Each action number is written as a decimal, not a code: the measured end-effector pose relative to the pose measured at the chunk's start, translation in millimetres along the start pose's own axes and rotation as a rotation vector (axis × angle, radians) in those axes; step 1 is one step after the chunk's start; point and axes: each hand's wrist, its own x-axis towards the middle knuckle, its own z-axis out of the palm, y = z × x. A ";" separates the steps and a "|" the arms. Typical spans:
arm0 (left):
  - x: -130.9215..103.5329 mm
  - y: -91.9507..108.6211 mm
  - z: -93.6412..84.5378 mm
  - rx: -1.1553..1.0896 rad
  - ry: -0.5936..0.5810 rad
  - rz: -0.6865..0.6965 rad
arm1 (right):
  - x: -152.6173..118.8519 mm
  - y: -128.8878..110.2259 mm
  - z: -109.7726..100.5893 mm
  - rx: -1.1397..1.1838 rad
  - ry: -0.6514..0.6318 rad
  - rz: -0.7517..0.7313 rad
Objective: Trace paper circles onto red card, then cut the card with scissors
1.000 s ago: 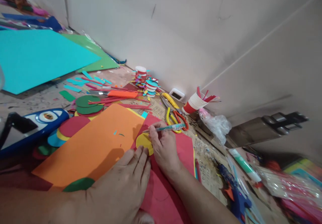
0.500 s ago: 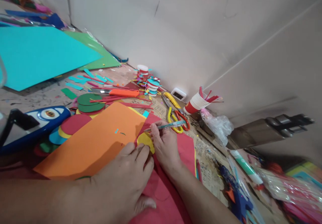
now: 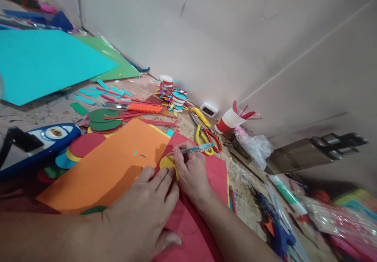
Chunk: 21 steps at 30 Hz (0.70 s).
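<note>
Pinning the yellow disc [image 3: 166,162] onto the red sheet [image 3: 216,169] with the left hand [image 3: 157,195], fingers flat and close together, covering its near edge! Gripping a pen [image 3: 196,149] in the right hand [image 3: 193,171], tip right by the disc's far edge. Can't make out the print on the cardboard [image 3: 244,205], nor the badge [image 3: 55,132] on the blue device [image 3: 39,142]: too small, too blurred. Hemmed in ahead by yellow-handled pliers [image 3: 201,117] and a cup [image 3: 228,121], flanked on the left by an orange sheet [image 3: 118,167], with a knife [image 3: 144,108] beyond.
</note>
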 end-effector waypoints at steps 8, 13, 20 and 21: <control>-0.7 0.9 4.4 0.020 0.019 0.013 | -1.4 -0.7 0.2 -0.029 -0.004 -0.030; -1.1 1.2 5.7 0.023 0.040 0.008 | -1.1 -1.2 -0.1 -0.035 -0.015 -0.048; -1.3 1.4 9.1 0.010 0.078 -0.014 | -0.2 -4.7 -0.1 -0.013 -0.042 -0.050; -1.1 1.5 8.8 0.013 0.072 -0.017 | 0.0 -5.4 -0.1 -0.010 -0.048 -0.045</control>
